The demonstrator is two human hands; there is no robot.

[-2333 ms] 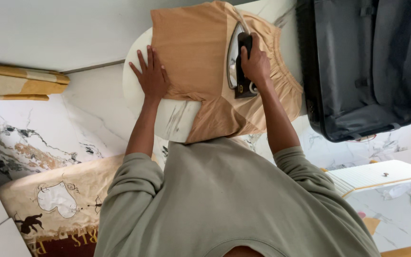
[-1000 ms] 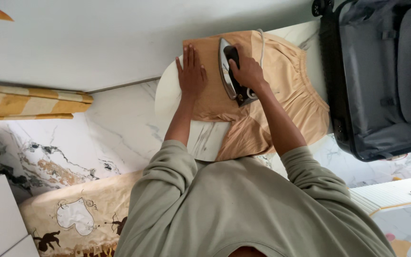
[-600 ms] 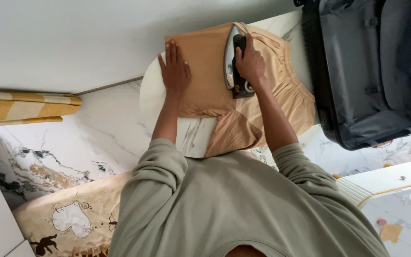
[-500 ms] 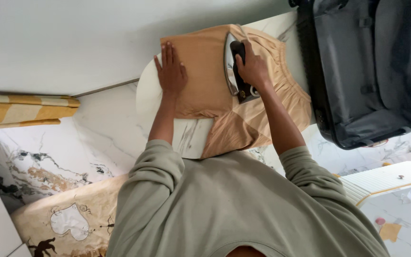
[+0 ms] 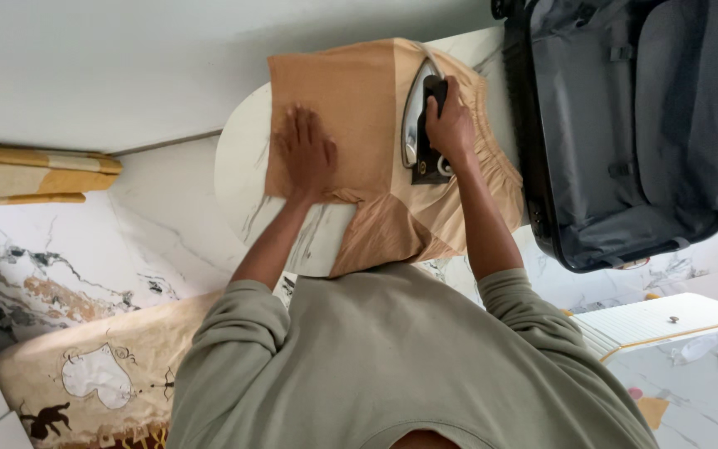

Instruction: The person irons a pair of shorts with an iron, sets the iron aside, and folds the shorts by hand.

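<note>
A tan pair of shorts [image 5: 351, 100] with an elastic waistband lies spread over a round white marble table [image 5: 247, 166]. My left hand [image 5: 307, 158] presses flat on the fabric near its lower left edge, fingers spread. My right hand [image 5: 450, 125] grips the black handle of a clothes iron [image 5: 419, 125], whose metal soleplate rests on the shorts to the right of my left hand. A white cord runs up from the iron.
An open dark grey suitcase [image 5: 617, 125] lies right of the table. A yellow striped curtain [image 5: 27, 175] hangs at the left. A printed beige cloth [image 5: 93, 374] lies at lower left, and a white cabinet [image 5: 666, 316] with a small packet stands at lower right.
My left hand slid down the fabric toward me. The iron shifted slightly right and away, and the camera view swung left.
</note>
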